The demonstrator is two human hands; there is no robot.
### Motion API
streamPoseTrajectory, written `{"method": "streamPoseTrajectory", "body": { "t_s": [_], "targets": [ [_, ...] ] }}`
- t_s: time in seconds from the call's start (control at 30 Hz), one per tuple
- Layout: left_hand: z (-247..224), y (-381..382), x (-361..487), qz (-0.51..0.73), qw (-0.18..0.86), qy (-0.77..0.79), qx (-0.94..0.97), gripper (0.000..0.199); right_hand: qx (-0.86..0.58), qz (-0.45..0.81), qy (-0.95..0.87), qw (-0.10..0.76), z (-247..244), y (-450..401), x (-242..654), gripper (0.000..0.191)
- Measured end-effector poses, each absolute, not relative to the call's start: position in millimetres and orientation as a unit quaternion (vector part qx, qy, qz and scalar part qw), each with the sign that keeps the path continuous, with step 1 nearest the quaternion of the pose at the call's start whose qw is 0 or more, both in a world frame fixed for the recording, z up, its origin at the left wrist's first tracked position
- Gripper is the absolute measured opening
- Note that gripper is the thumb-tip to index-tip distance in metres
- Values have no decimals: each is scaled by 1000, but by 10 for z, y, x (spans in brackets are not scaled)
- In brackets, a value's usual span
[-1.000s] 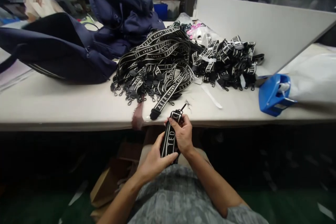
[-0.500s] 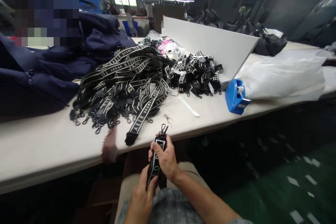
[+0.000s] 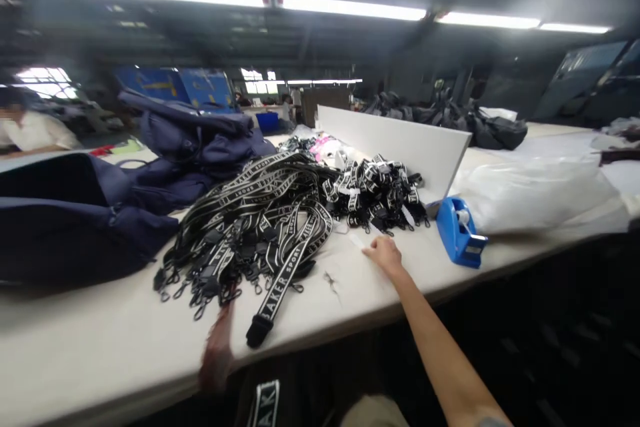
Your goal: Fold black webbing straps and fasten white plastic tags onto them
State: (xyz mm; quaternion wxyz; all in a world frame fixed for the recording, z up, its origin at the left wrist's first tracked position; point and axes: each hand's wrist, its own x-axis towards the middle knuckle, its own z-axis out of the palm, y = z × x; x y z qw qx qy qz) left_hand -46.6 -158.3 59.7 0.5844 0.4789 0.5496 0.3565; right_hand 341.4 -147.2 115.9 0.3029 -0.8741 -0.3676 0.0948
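Observation:
My right hand reaches over the table, its fingers closed on the near end of a thin white strip lying on the cloth. At the bottom edge shows part of a black strap with white lettering, below the table's front edge. My left hand is out of view. A large heap of similar lettered straps with black metal clips lies left of my right hand. Just beyond the hand is a pile of bundled straps, some wrapped with white strips.
A blue tape dispenser stands to the right, beside clear plastic bags. A white board stands upright behind the bundles. Navy bags cover the left side. A reddish cloth strip hangs over the edge of the pale table. A person is far left.
My right hand has let go of the folded strap and moved forward onto the white strip. My left hand has dropped out of view, and the camera view has tilted up.

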Motion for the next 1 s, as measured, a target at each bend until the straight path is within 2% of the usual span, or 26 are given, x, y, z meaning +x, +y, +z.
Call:
{"method": "streamPoseTrajectory", "body": {
  "t_s": [0.1, 0.23, 0.4, 0.53, 0.7, 1.0],
  "targets": [
    [892, -892, -314, 380, 593, 501, 503, 50, -886, 113, -365, 263, 1133, -1299, 3501, 7],
    [1089, -656, -346, 409, 599, 456, 517, 47, -880, 107, -400, 233, 1034, -1256, 3357, 2],
    [1065, -793, -441, 426, 603, 410, 536, 35, -883, 72, -412, 214, 965, -1387, 3136, 17],
    [1025, -818, -399, 425, 605, 398, 543, 42, -894, 70, -395, 201, 998, -1440, 3066, 21],
    [896, -845, -314, 370, 626, 430, 536, 40, -907, 86, -370, 181, 1071, -1410, 3074, 24],
    [910, -779, -283, 312, 650, 436, 539, 55, -907, 131, -364, 167, 1093, -1347, 3204, 23]
  ]
}}
